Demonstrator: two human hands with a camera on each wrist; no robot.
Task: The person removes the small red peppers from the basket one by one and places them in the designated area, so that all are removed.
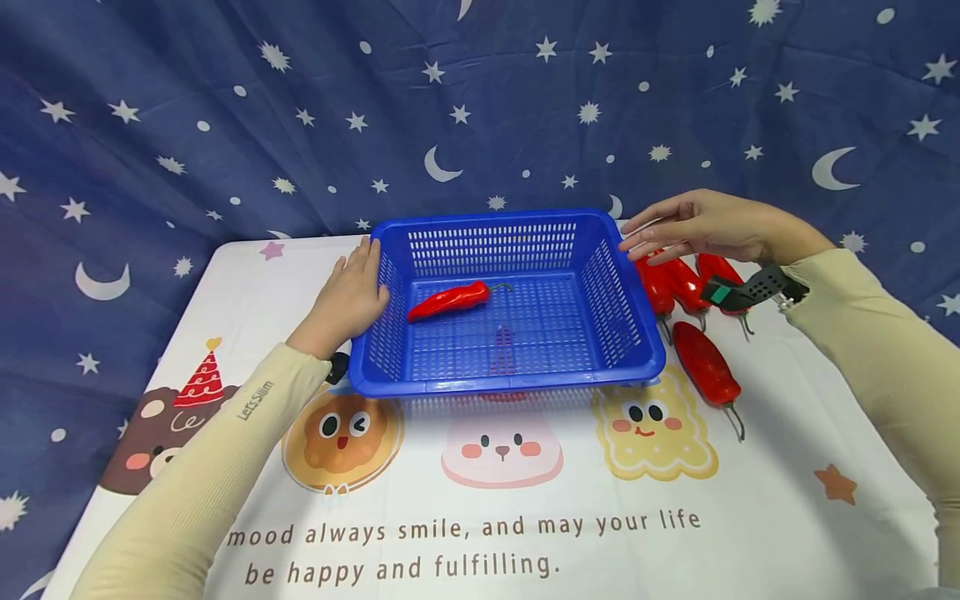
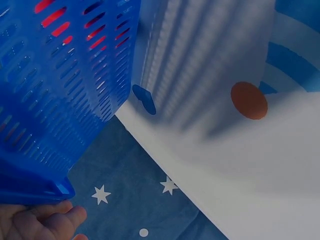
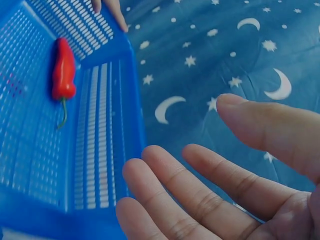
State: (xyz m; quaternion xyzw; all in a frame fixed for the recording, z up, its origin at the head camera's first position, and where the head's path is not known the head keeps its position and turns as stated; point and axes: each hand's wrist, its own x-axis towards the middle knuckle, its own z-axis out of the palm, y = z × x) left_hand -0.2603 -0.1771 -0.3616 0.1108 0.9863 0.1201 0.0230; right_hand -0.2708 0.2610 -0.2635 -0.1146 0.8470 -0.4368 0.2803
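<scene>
A blue plastic basket (image 1: 506, 387) with slotted walls stands on the table, holding one red chili pepper (image 1: 450, 302) with a green stem. My left hand (image 1: 347, 292) grips the basket's left rim, the thumb lapping over to the inner side; the left wrist view has its fingertips (image 2: 62, 222) by the rim. On the other side, my right hand (image 1: 701, 227) hovers at the far right corner with fingers spread and nothing in them. Whether its fingertips (image 3: 136, 172) touch the rim, I cannot tell. Several red peppers (image 1: 705, 367) lie right of the basket, some partly beneath the right hand.
A white printed tablecloth (image 1: 630, 567) with cartoon figures and lettering covers the table. Behind it hangs a dark blue curtain (image 1: 510, 108) patterned with stars and moons, close to the basket's back rim. A black strap (image 1: 750, 292) is on the right wrist.
</scene>
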